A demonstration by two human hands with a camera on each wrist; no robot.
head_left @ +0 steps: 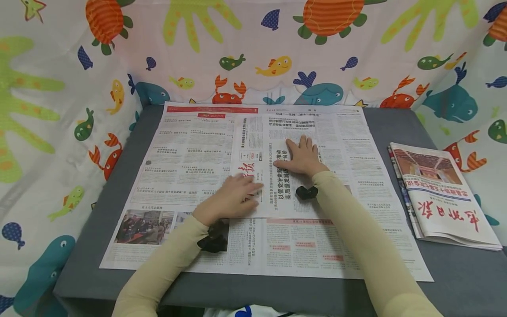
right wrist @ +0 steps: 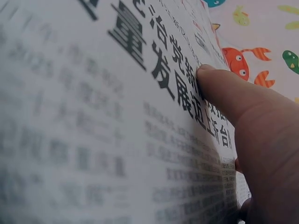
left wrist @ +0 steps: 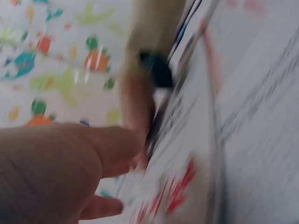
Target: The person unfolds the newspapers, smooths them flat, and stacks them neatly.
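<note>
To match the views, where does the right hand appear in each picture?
Head: the right hand, right of centre, on the open newspaper.
Left wrist: the right hand, blurred, just left of centre, beyond the left hand.
Right wrist: the right hand, close up, lower right.
Shared landmark: the sea-animal cloth, across the top (head), upper left (left wrist), upper right (right wrist).

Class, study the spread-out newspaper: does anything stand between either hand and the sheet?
Nothing visible does. The right hand rests directly on the spread newspaper; the left hand is over it with no object between, though its contact is unclear. The folded newspapers lie off to the right side.
</note>
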